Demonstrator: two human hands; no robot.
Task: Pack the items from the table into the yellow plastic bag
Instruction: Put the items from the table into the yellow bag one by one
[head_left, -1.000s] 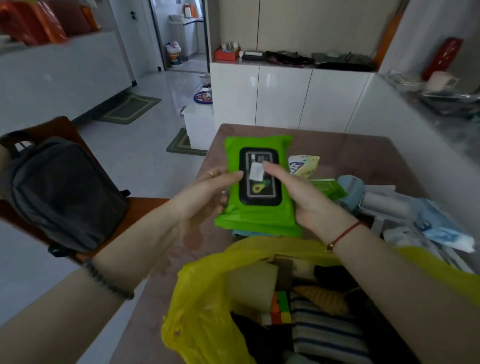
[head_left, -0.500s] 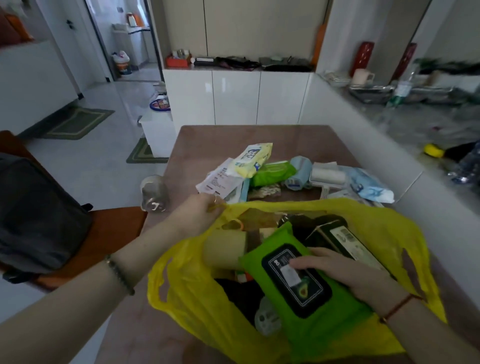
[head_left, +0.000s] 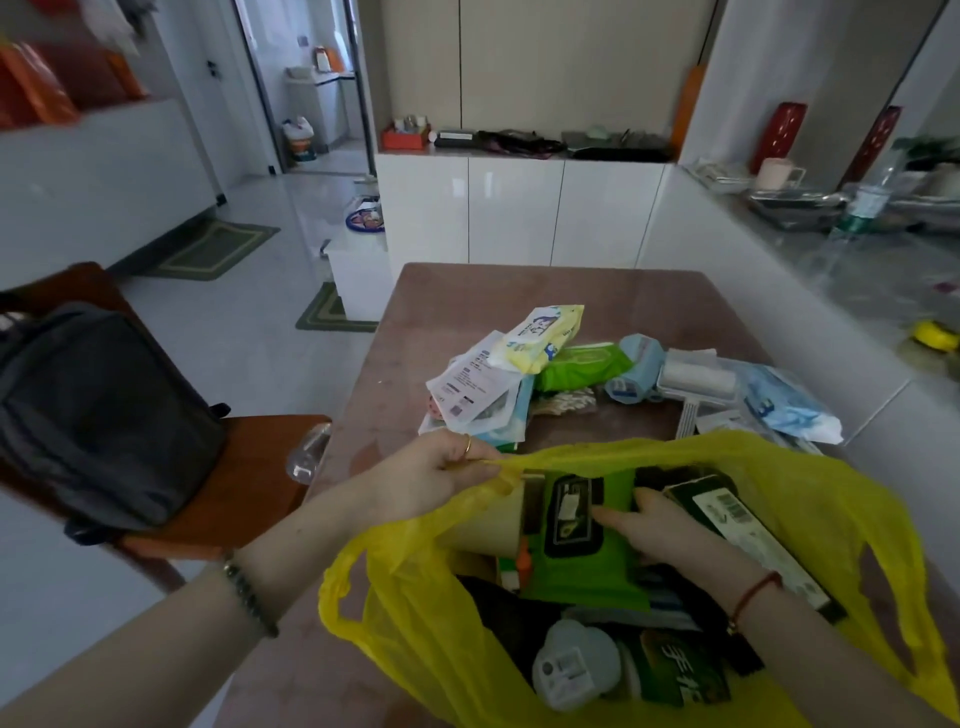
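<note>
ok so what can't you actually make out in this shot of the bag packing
All in the head view:
1. Bottom of the yellow bag: cut off by the frame's lower edge and buried under its contents.
2. Right hand on the green wipes pack: gripping or only pressing is unclear, as the hand itself covers the contact.
3. Pile on the table: lower items are covered by the white labelled packets.
4. Print on the dark box: too small to read.

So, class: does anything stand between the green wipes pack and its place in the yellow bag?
Nothing visible does. The pack is already inside the bag, lying on other items, with the right hand on it. The left hand pinches the rim, holding it open.
</note>
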